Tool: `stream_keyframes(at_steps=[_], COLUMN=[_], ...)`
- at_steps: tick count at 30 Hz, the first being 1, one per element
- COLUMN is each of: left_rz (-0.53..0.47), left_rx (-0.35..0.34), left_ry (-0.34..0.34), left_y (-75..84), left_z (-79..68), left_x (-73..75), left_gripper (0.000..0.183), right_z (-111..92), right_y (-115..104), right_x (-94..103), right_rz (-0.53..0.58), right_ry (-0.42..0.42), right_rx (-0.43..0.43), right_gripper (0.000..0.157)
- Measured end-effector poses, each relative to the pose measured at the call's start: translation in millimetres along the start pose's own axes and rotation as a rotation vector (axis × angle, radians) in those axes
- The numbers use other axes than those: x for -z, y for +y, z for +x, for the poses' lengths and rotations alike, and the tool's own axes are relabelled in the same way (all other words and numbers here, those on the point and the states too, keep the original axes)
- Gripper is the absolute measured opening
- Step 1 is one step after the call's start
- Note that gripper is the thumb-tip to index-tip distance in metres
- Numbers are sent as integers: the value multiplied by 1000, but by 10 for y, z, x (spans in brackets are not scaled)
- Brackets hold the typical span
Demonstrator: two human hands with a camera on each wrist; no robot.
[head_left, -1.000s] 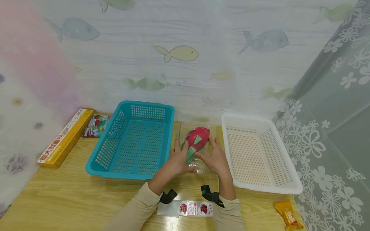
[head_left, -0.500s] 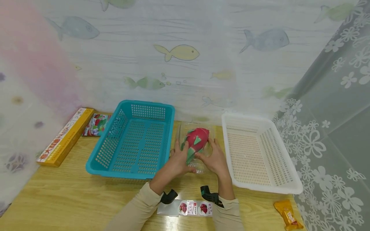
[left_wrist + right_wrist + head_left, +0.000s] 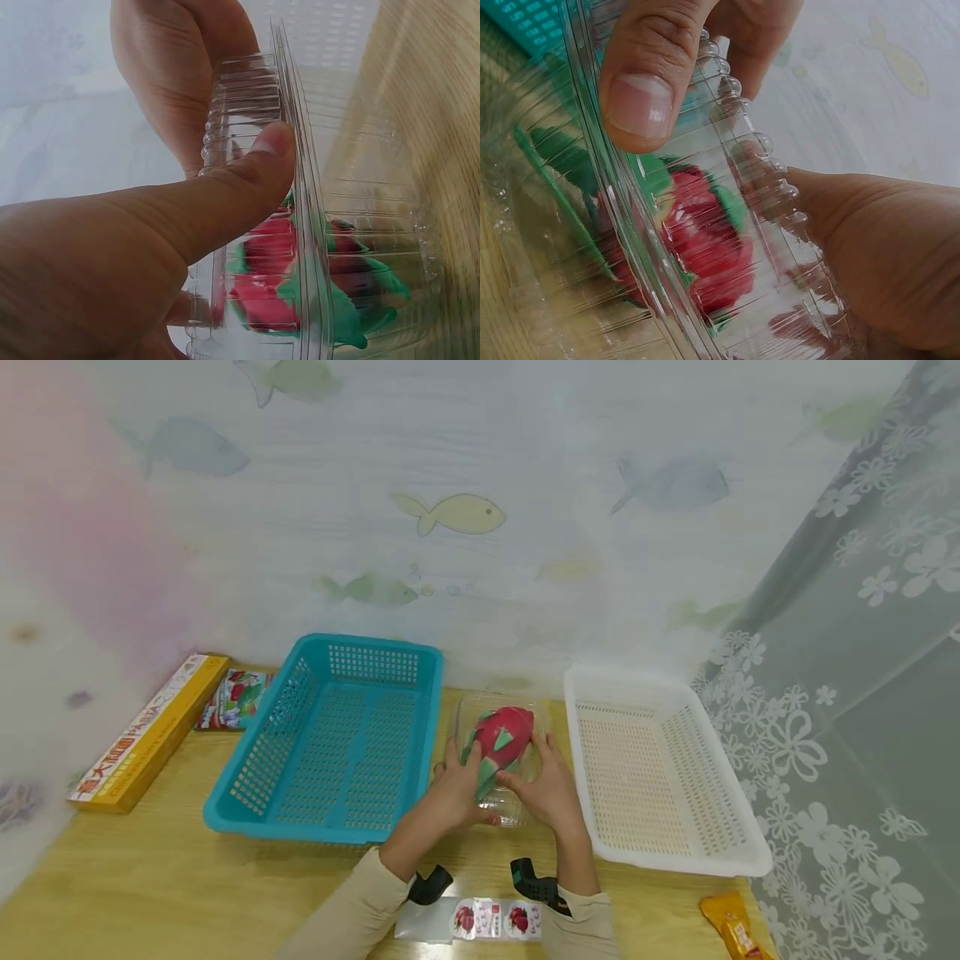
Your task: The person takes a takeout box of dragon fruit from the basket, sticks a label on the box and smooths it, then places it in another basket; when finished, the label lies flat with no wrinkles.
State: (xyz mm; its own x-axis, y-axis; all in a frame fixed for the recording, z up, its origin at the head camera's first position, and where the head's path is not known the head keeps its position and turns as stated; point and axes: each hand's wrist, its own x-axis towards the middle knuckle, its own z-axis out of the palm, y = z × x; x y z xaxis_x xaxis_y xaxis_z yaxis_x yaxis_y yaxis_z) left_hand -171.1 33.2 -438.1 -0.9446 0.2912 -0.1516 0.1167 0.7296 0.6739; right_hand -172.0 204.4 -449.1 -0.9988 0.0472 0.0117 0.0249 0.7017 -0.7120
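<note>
A red and green dragon fruit (image 3: 504, 737) lies inside a clear plastic clamshell box (image 3: 510, 814), whose lid sits over the base. My left hand (image 3: 453, 793) rests on the lid's left part with its fingers spread. In the left wrist view its thumb (image 3: 247, 172) presses along the front rim where lid and base meet. On the lid's right part lies my right hand (image 3: 553, 787), its thumb over the top and its fingers at the right edge. Fingertips at the far sides are partly hidden.
Close by on the left stands a teal basket (image 3: 212, 814), with a white basket (image 3: 753, 852) on the right. Fruit stickers (image 3: 491, 918) lie in front. A yellow pasta box (image 3: 150, 739) and a small packet (image 3: 234, 697) sit left; an orange packet (image 3: 733, 927) right.
Both hands keep their places on the box. The head view has tilted slightly, so the scene sits a little lower and further left.
</note>
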Motion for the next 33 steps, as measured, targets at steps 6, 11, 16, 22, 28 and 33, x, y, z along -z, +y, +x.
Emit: stream_keyframes(at_steps=[6, 11, 16, 22, 28, 33], left_rz=[-3, 9, 30, 26, 5, 34], left_rx=[-3, -4, -8, 19, -5, -2], left_ry=[-1, -7, -10, -66, -40, -40], left_y=[-59, -67, -34, -50, -52, -30], left_z=[-28, -24, 10, -36, -22, 1], left_x=[-49, -45, 2, -64, -82, -43], left_gripper=[116, 116, 113, 112, 113, 115], right_z=[-48, -48, -17, -96, -65, -32], right_y=[14, 15, -17, 2, -25, -32], right_x=[-41, -42, -32, -76, -64, -61], right_rz=[-14, -22, -13, -32, -33, -47], right_ry=[5, -15, 3, -26, -9, -14], right_rx=[3, 4, 7, -55, -45, -50], right_gripper=[91, 94, 92, 92, 91, 93])
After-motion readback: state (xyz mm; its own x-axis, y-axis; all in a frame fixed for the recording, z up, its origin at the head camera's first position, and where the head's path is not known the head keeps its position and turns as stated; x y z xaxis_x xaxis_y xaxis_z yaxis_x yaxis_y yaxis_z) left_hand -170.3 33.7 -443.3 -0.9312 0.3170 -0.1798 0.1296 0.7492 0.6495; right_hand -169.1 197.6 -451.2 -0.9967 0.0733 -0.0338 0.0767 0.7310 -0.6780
